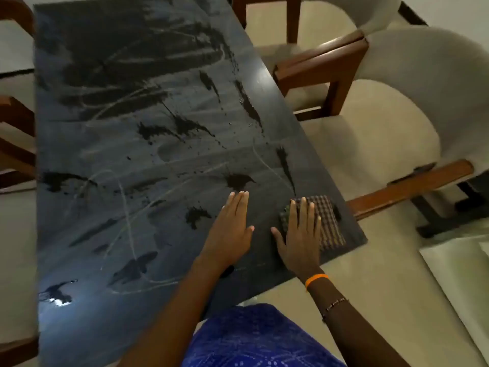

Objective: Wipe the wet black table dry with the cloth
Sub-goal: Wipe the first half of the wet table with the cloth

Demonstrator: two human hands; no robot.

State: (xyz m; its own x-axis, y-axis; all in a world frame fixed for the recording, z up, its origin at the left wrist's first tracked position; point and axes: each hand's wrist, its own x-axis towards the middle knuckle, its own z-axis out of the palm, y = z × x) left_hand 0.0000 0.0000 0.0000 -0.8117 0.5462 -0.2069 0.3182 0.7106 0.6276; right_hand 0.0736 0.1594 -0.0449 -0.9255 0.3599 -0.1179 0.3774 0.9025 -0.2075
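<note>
The cloth (321, 221) is a folded checked piece that lies flat on the black table (111, 144), close to the near right corner and just inside the right edge. The right hand (299, 234) lies on top of it with the fingers straight and the palm down, so it presses the cloth and does not grip it; I think this is to keep the folded pad flat and to push it over the water. The left hand (230, 229) is just beside it, also flat with straight fingers, on the bare tabletop and holding nothing; it seems to support the body while the person leans over the table.

The tabletop is mostly wet. Dark splashes (239, 180) lie just beyond the fingertips, and more splashes and long smears go up to the far edge, so in my judgement most of the wiping is not yet done. A bright reflection (59, 300) shows near the near left corner.

Around the table stand chairs with wooden frames and pale cushions (412, 107), along the right edge and also on the left. The floor (357, 300) is pale.
</note>
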